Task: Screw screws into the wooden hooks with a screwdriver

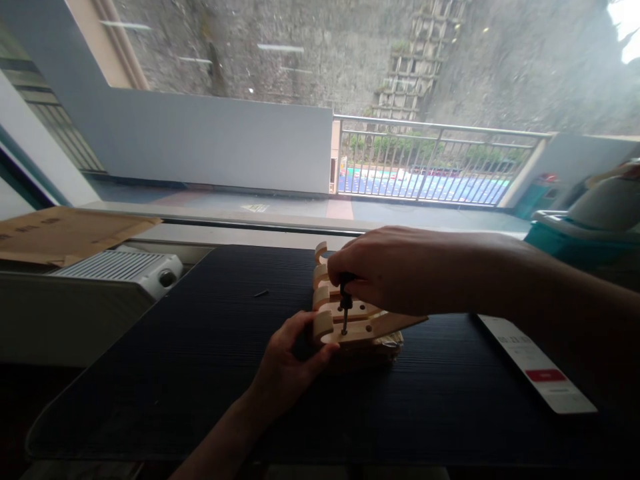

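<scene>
A light wooden rack [383, 326] with several curved hook ends and dark holes lies on the dark table. My left hand [290, 350] grips its nearest hook end, thumb in front and fingers behind. From above, my right hand [367, 267] is closed around the dark handle of a screwdriver [345, 315]. The screwdriver stands nearly upright, its tip at a hole in the nearest wooden piece. Whether a screw sits under the tip is too small to tell. Something with a shiny clear wrap shows beneath the rack's right end.
A small dark screw-like piece [261, 293] lies left of the rack on the black table [190, 373]. A lit phone [537, 367] lies at the right. Brown cardboard [75, 233] and a white speaker-like box [127, 270] stand left; a teal bin [575, 237] stands back right.
</scene>
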Tool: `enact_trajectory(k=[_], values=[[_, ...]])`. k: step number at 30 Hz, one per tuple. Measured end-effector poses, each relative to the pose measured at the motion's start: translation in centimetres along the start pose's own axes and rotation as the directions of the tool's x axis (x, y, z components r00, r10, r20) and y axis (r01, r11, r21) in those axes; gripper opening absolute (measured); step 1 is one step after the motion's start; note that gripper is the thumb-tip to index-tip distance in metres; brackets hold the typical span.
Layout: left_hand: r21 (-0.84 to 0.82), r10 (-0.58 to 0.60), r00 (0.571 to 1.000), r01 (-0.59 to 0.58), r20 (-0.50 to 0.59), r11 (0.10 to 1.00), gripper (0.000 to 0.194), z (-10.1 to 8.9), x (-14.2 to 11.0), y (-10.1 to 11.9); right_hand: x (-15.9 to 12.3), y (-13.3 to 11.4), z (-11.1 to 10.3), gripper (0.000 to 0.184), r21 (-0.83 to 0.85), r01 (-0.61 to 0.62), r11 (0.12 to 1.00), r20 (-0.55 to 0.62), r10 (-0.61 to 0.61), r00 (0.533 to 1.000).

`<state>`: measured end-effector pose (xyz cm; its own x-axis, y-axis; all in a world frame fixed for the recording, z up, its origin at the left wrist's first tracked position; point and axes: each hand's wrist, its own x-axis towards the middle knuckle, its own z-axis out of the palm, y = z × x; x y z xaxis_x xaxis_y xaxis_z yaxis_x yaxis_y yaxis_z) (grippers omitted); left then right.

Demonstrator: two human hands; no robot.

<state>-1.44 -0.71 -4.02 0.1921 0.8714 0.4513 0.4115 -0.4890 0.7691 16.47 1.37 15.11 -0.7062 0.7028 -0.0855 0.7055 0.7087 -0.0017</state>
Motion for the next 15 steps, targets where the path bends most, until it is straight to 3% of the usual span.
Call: enact_trajectory(k=[3, 10, 15], values=[[0.017, 0.004, 1.000, -0.004, -0.002, 1.000, 0.033, -0.02, -0.09, -0.15, 0.03, 0.10, 0.50, 0.014, 0.004, 0.065, 0.998, -0.011, -0.065, 0.998], [0.009, -0.004, 1.000, 0.004, 0.015, 1.000, 0.031, -0.04, 0.01, 0.06, 0.35, 0.14, 0.84, 0.017, -0.027, -0.007, 1.000, -0.053, 0.005, 0.999], [0.013, -0.015, 1.000, 0.015, 0.017, 1.000, 0.031, -0.13, 0.14, 0.30, -0.01, 0.23, 0.44, 0.017, 0.063, 0.084, 0.995, -0.066, -0.079, 0.995]])
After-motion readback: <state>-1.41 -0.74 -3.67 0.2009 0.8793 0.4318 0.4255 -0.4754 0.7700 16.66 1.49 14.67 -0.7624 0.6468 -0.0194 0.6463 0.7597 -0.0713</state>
